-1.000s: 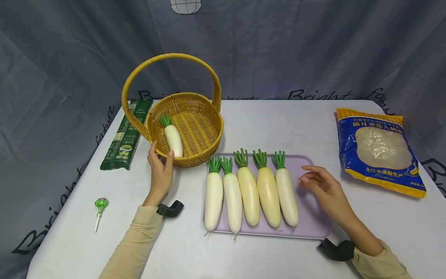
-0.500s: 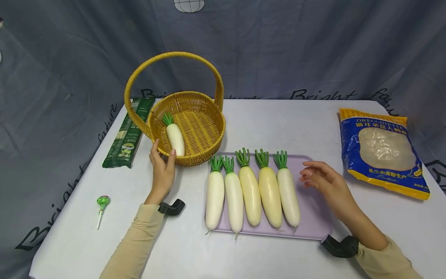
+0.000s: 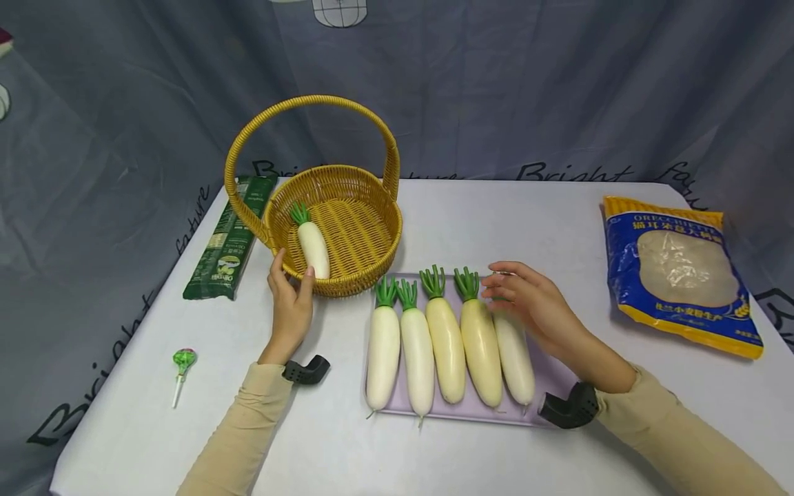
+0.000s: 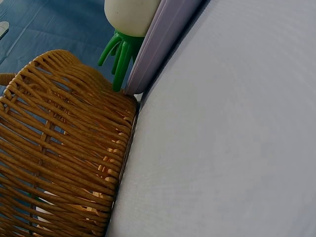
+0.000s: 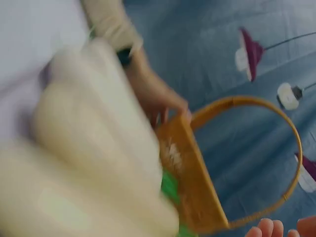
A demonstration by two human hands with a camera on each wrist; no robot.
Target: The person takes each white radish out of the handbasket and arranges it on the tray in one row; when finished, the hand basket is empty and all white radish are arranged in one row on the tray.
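Note:
At the near left rim of a yellow wicker basket (image 3: 353,275), my left hand (image 3: 290,310) holds the edge with thumb and fingers. One white radish (image 3: 314,251) with a green top lies inside that basket. Several more radishes (image 3: 445,351), white and pale yellow, lie side by side on a lilac tray (image 3: 555,386). My right hand (image 3: 540,310) hovers over the upper end of the rightmost radish (image 3: 516,365), fingers loosely extended and holding nothing; its green top is hidden. Right fingertips (image 5: 266,228) show in the right wrist view. The left wrist view shows the basket's woven wall (image 4: 59,148).
A green pasta packet (image 3: 226,251) lies left of the basket, partly behind its handle. Nearer on that side is a lollipop (image 3: 181,368). A blue and yellow orecchiette bag (image 3: 682,272) lies at the right. Grey cloth (image 3: 471,89) hangs behind the white table (image 3: 490,220).
My right hand has moved left, from beside the row of radishes to above the rightmost one. My left hand has stayed at the basket rim.

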